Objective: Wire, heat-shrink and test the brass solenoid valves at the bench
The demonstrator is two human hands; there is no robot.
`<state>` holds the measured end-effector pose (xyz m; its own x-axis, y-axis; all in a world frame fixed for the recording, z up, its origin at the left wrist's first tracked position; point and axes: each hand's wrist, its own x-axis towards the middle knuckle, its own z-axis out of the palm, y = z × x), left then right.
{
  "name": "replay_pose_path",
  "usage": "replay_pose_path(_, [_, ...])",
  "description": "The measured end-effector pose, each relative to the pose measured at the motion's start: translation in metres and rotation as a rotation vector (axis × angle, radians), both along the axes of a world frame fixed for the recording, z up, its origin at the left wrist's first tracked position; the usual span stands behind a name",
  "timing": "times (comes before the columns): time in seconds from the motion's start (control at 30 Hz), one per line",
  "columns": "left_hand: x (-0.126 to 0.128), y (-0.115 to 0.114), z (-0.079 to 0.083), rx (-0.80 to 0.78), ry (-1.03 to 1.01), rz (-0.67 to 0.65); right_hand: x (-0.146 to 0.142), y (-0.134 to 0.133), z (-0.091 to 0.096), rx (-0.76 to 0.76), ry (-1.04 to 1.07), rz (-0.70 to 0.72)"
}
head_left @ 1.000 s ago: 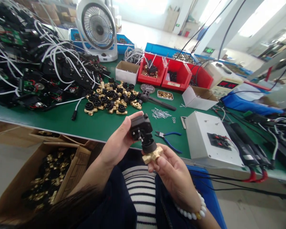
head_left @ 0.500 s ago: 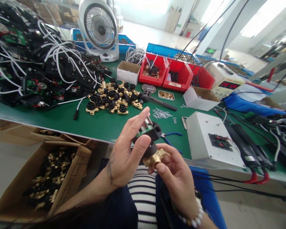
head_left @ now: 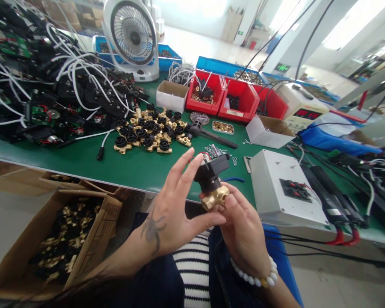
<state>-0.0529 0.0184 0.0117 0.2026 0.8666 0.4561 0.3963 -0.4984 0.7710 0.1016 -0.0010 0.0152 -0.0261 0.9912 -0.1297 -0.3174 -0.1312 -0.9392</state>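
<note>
Head view: The right hand [head_left: 244,231] grips the brass valve [head_left: 215,197] above the lap, near the bench edge [head_left: 83,171]. The left hand [head_left: 170,214] is spread wide, fingertips touching the black actuator [head_left: 211,169] seated on the valve.

Hazard: with so light a left-hand contact, the actuator may tilt or drop.

The red bin label [head_left: 234,113] and the meter digits [head_left: 303,113] are illegible.

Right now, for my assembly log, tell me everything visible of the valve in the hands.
The valve has a brass body with stubby ports and a black plastic housing on top, tilted. It is held above the lap, before the green bench edge. The right hand grips the brass; the left hand fingers the housing, thumb beneath.
</note>
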Motion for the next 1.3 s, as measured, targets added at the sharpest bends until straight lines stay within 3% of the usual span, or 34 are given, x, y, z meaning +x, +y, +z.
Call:
replay_pose_path(0.17, [0.004,-0.004,-0.002,0.134,0.100,0.140,0.009,0.001,-0.005,0.100,-0.140,0.039])
replay_pose_path(0.27, [0.008,-0.008,-0.003,0.152,0.032,0.162,0.015,0.010,-0.010,0.302,-0.308,-0.081])
replay_pose_path(0.37, [0.014,-0.013,-0.003,0.128,-0.028,0.115,0.016,0.021,-0.007,0.457,-0.330,-0.215])
replay_pose_path(0.57, [0.025,-0.023,0.000,0.190,-0.043,0.067,0.001,0.027,0.014,0.461,-0.247,-0.264])
replay_pose_path(0.67, [0.029,-0.023,-0.001,0.162,-0.067,0.084,-0.009,0.030,0.013,0.445,-0.172,-0.361])
replay_pose_path(0.73, [0.029,-0.019,-0.005,0.098,-0.099,0.090,-0.012,0.036,0.006,0.420,-0.176,-0.352])
replay_pose_path(0.87, [0.022,0.001,-0.025,-0.143,-0.179,0.085,0.002,0.071,-0.008,0.451,-0.544,-0.241])
replay_pose_path(1.0, [0.015,0.018,-0.045,-0.332,-0.137,0.106,0.040,0.128,-0.015,0.329,-1.100,-0.328])
replay_pose_path(1.17, [0.013,0.023,-0.052,-0.318,0.047,0.095,0.058,0.183,-0.037,0.195,-1.315,-0.106])
replay_pose_path(1.3, [0.013,0.023,-0.053,-0.282,0.093,0.048,0.047,0.192,-0.048,0.093,-1.437,0.053])
